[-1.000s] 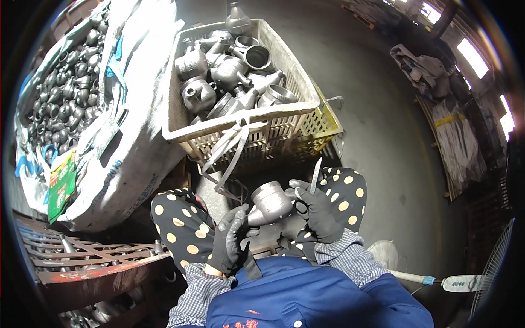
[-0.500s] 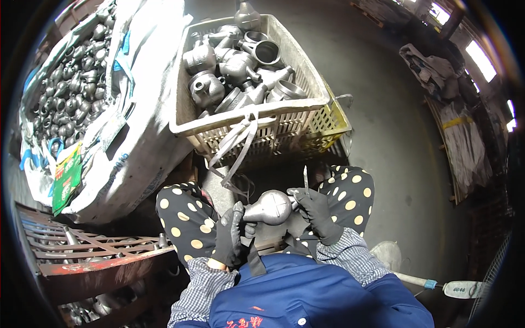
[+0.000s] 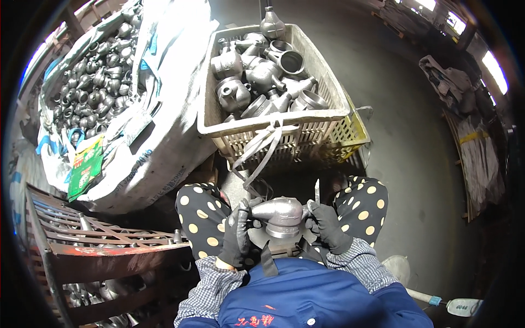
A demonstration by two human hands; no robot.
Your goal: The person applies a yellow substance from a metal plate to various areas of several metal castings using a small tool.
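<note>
A grey bulb-shaped metal casting (image 3: 280, 212) is held above my lap, with its ringed collar turned toward my body. My left hand (image 3: 236, 235), in a dark glove, is closed round its narrow left end. My right hand (image 3: 329, 228), gloved too, is closed on a thin, pale, blade-like tool (image 3: 317, 191) that points up between thumb and fingers. These right fingers are close against the casting's right side; whether they also grip it, I cannot tell.
Ahead stands a white plastic crate (image 3: 281, 117) piled with metal castings (image 3: 262, 74), above a yellow crate (image 3: 355, 134). At left are a large white woven sack (image 3: 169, 109) of smaller castings and a rusty metal rack (image 3: 120, 249). A pale fan-like thing (image 3: 396, 268) lies low right.
The casting has been turned, so its ringed collar now shows where its rounded, ridged face was. Both hands keep their holds. The whole view has shifted, moving the scene rightward and down.
</note>
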